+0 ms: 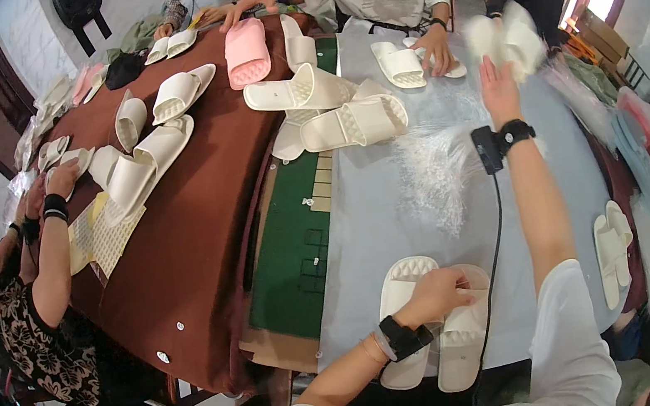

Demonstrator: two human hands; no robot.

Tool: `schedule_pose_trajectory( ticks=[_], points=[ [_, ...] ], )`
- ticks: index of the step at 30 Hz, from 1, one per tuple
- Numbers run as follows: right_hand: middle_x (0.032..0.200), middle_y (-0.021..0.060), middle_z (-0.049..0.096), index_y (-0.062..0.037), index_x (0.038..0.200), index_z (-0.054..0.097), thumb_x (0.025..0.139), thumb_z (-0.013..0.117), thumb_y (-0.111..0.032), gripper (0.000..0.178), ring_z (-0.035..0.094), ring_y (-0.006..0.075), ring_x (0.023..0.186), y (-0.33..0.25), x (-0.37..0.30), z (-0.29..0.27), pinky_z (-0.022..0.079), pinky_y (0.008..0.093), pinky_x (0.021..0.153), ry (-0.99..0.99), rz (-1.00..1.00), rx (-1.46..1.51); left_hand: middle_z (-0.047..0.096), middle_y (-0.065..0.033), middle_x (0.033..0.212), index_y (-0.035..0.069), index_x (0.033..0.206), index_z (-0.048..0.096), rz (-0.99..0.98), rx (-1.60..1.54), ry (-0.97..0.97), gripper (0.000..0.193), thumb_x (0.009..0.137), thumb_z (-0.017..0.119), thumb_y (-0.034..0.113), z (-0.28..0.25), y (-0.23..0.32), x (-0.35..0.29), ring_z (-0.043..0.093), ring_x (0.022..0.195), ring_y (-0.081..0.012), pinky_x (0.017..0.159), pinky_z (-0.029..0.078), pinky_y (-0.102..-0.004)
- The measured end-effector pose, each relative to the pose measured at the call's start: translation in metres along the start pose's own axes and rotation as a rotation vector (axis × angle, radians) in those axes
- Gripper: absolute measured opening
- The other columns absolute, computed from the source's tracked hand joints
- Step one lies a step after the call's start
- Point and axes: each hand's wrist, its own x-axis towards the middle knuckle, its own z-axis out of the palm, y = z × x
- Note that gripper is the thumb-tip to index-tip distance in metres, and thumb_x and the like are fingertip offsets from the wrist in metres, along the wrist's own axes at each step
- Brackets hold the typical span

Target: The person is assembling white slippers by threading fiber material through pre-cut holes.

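Observation:
My left hand (437,294) is over a pair of cream slippers at the near edge of the grey tabletop. Beneath its wrist lies the left slipper (407,367); the right slipper (459,355) is beside it. The fingers are curled together at the right slipper's upper end, where something thin and see-through shows; what they pinch is not clear. Stretched far forward, my right hand (500,93) has its fingers straight. Just beyond its fingertips is a motion-blurred pair of whitish slippers (520,48), between me and a co-worker in black.
Clear plastic bags (442,173) lie mid-table. Several cream slippers (355,121) are piled beyond, near a pink slipper (247,55). Co-workers handle slippers at the far side and at the brown-covered table (214,303) on the left. A cable (489,262) hangs from my right wrist.

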Motion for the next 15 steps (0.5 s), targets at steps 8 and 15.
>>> schedule_pose_trajectory(
  ticks=[8, 15],
  points=[
    [0.085, 0.0034, 0.059, -0.0032, 0.096, 0.058, 0.079, 0.061, -0.033, 0.035, 0.054, 0.0107, 0.071, 0.072, -0.089, 0.016, 0.044, 0.0246, 0.061, -0.597, 0.491, -0.926, 0.063, -0.0111, 0.078, 0.004, 0.083, 0.063, 0.008, 0.045, 0.003, 0.031, 0.066, 0.07, 0.03, -0.001, 0.004, -0.008, 0.061, 0.073, -0.0254, 0.065, 0.046, -0.0327],
    [0.059, -0.0009, 0.045, -0.0032, 0.083, 0.056, 0.083, 0.058, -0.031, 0.028, 0.037, 0.0078, 0.044, 0.131, -0.119, 0.066, 0.027, 0.0229, 0.038, -0.487, 0.661, -0.851, 0.063, -0.0113, 0.075, 0.005, 0.081, 0.064, -0.042, -0.008, -0.003, 0.029, 0.065, 0.07, 0.028, -0.001, 0.003, -0.008, 0.06, 0.069, -0.0247, 0.063, 0.046, -0.0319]
  ],
)
